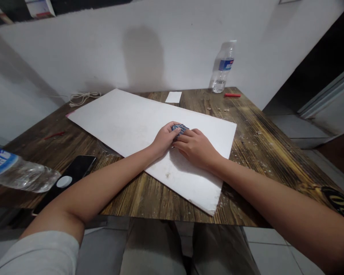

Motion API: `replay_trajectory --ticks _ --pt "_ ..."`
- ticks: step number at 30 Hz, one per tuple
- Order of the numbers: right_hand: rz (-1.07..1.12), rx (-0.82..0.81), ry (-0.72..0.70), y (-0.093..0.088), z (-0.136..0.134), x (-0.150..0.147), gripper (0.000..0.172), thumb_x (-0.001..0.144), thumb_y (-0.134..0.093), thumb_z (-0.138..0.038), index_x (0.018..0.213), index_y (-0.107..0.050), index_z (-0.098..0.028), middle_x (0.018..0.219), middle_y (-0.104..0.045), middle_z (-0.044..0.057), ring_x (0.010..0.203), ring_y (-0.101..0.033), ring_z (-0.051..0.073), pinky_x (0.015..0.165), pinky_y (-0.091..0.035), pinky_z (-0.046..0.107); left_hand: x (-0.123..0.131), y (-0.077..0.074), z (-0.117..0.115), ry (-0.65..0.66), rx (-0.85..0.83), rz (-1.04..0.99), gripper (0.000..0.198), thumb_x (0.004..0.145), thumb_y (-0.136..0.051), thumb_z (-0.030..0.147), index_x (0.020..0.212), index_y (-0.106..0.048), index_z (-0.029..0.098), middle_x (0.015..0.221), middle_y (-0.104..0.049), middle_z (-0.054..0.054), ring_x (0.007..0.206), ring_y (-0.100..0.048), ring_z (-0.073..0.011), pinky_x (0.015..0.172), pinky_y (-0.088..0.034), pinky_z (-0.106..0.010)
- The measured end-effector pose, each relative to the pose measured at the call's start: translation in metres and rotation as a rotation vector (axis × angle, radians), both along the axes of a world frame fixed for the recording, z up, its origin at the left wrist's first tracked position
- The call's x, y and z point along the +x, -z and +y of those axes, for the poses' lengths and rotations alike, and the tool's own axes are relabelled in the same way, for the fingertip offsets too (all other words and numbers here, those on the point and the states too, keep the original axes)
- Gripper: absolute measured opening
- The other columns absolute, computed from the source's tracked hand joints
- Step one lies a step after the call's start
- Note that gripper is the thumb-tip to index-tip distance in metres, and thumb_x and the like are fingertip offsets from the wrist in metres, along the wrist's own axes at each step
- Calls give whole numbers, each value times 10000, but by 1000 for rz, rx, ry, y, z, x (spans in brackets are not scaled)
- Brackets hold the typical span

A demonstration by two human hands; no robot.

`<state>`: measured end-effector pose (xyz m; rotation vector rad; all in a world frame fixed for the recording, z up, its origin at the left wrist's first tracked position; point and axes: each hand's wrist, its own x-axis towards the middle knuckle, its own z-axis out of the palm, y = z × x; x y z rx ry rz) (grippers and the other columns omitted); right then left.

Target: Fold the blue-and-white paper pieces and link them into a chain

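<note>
A small blue patterned thing (180,129) is between my two hands, above the white board (143,114). The fingers cover much of it, so its kind cannot be made out. My left hand (166,138) is closed around its left side, the thumb lying across the near face. From the right, my right hand (193,145) meets it with bent fingers pressed against its near and right side. The two hands touch or nearly touch. Under them the board lies slantwise across the wooden table (258,164), one corner near the front edge.
Behind the board are a white paper square (174,97), an upright water bottle (223,70) and a red stick-like object (232,95). Left are a lying bottle (20,172), a phone (77,168), a thin red item (55,135) and a white cable (84,97). A wall stands behind.
</note>
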<state>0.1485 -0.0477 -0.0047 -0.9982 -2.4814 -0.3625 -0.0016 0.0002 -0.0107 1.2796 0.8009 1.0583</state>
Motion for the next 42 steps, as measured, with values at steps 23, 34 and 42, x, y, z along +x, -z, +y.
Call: replay_trajectory --ticks 23,34,42 --pt "26 -14 -4 1 0 0 278 946 -465 -195 959 -738 -240 942 -727 49 939 -544 233 771 -307 376 0 -2 -1 -1 -26 -3 71 833 -637 203 889 -608 171 771 -625 -2 643 -546 -73 588 -417 -202" --pt "22 -20 -4 0 0 -1 273 949 -463 -193 938 -733 -232 937 -727 52 957 -551 232 785 -307 371 0 -1 0 3 -20 4 66 838 -629 205 891 -606 174 763 -616 3 639 -544 -72 585 -415 -200" --pt "-2 -20 3 2 0 0 281 960 -446 -210 933 -725 -223 954 -727 51 966 -553 236 791 -311 377 1 -3 -1 4 -26 2 70 834 -634 207 881 -601 168 765 -616 3 634 -543 -70 581 -413 -202"
